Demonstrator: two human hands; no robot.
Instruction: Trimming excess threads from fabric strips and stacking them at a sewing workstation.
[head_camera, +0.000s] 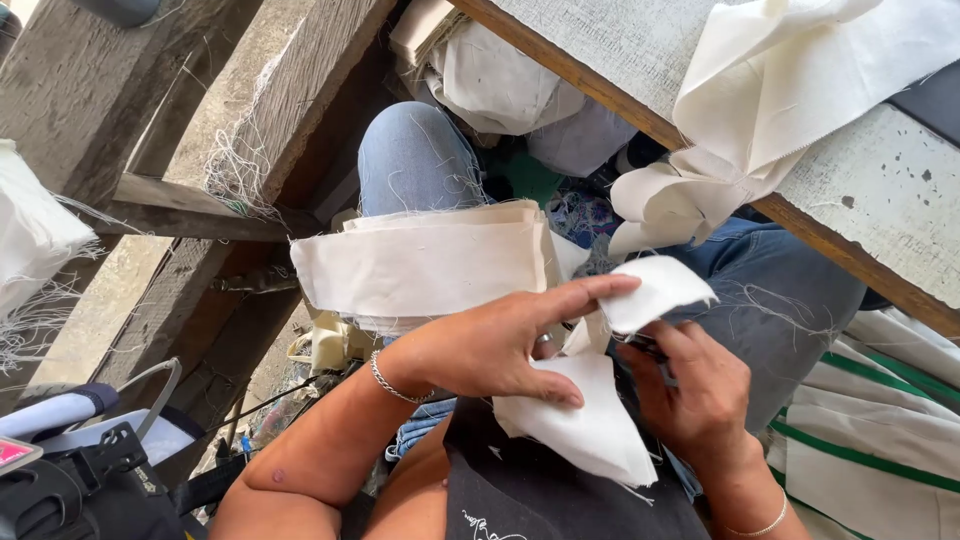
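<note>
Left hand (490, 345) pinches the white cloth piece (600, 420) taut so the right hand (695, 395), closed on small snips (650, 350), can trim it. Cream stack (420, 265) waits on the knee at 11 o'clock.

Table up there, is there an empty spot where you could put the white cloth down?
The grey tabletop is bare between its wooden edge and the cream fabric draped over it, and again at the speckled right part. The lap is crowded: the stack of cream pieces, both hands and the white cloth fill it.
</note>
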